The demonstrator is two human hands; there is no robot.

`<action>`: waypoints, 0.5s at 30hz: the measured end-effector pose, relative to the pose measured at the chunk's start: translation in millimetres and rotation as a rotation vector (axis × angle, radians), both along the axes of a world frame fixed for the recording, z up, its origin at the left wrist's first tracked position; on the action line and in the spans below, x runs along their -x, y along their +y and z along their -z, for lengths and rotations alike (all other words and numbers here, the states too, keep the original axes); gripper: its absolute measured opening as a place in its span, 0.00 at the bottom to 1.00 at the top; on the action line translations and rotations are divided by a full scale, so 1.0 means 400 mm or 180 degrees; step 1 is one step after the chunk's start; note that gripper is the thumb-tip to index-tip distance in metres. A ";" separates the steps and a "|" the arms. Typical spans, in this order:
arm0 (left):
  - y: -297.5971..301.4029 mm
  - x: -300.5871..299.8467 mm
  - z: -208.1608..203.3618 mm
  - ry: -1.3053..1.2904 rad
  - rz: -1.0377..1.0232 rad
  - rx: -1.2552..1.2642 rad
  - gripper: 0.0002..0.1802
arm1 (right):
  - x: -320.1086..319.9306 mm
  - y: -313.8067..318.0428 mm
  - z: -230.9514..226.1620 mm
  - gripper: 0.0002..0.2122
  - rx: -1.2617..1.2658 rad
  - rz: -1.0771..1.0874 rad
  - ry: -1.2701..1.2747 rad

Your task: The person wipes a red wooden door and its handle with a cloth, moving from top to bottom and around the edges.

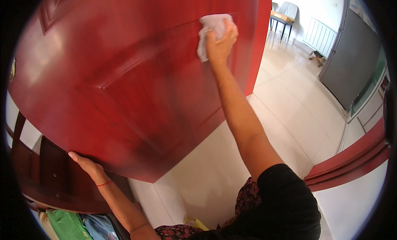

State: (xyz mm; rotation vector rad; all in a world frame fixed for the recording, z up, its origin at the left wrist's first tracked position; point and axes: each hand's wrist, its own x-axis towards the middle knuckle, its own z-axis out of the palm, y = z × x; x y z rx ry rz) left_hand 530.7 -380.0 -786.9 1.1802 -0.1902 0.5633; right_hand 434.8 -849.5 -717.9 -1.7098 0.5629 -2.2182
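Note:
A large glossy red wooden door (136,99) with raised panel mouldings fills the left and middle of the view. My right hand (221,43), arm stretched far forward, presses a pale, greyish-pink cloth (216,22) flat against the door's upper panel near its right side. The fingers curl over the cloth, which hangs loosely past them on the left. At the door's left lower edge, my left hand (88,164) grips the edge; most of its fingers are hidden. A thin red string circles that wrist.
Dark brown wooden furniture (58,178) stands at the lower left, with green and blue bags (68,223) beside it. Pale floor tiles (285,107) run right to a tall grey fridge-like cabinet (351,54), a radiator (320,35) and a chair (285,16). A red door frame (347,157) borders the right.

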 end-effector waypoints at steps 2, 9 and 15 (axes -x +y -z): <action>0.003 0.000 0.001 0.0030 -0.0050 -0.0036 0.40 | 0.019 -0.093 0.039 0.29 -0.0710 -0.0206 -0.0301; 0.006 0.002 0.002 0.0034 -0.0227 -0.0223 0.41 | 0.066 -0.211 0.502 0.26 -0.2927 -0.1249 -0.0055; -0.024 -0.007 -0.001 0.0075 0.0067 -0.0101 0.45 | 0.034 -0.182 0.880 0.25 -0.4009 -0.1518 -0.0448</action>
